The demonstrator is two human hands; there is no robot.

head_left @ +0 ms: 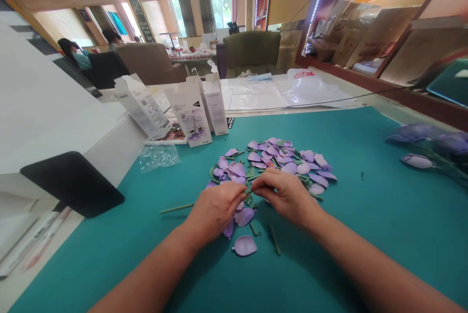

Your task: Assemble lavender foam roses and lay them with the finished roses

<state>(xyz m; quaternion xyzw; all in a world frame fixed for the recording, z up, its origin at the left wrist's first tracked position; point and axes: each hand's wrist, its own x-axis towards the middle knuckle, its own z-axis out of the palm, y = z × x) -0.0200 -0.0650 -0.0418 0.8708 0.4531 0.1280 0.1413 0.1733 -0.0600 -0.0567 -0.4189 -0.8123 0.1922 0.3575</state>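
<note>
I've got left hand [218,205] and right hand [290,196] at the camera-side edge of the lilac petal pile [277,160], fingers curled in; can't tell whether they're gripping any small green connector pieces [248,199] lying at that edge. Connectors look like light, stiff, slick plastic, thin ends probably snappable, so I'd pinch the thickest part. Lone cupped petal [245,245], camera side of the pile: rim hold.

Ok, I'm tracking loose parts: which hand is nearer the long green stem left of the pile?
Left. The left hand is by the visible right end of the long green stem; the right hand is farther right.
</note>
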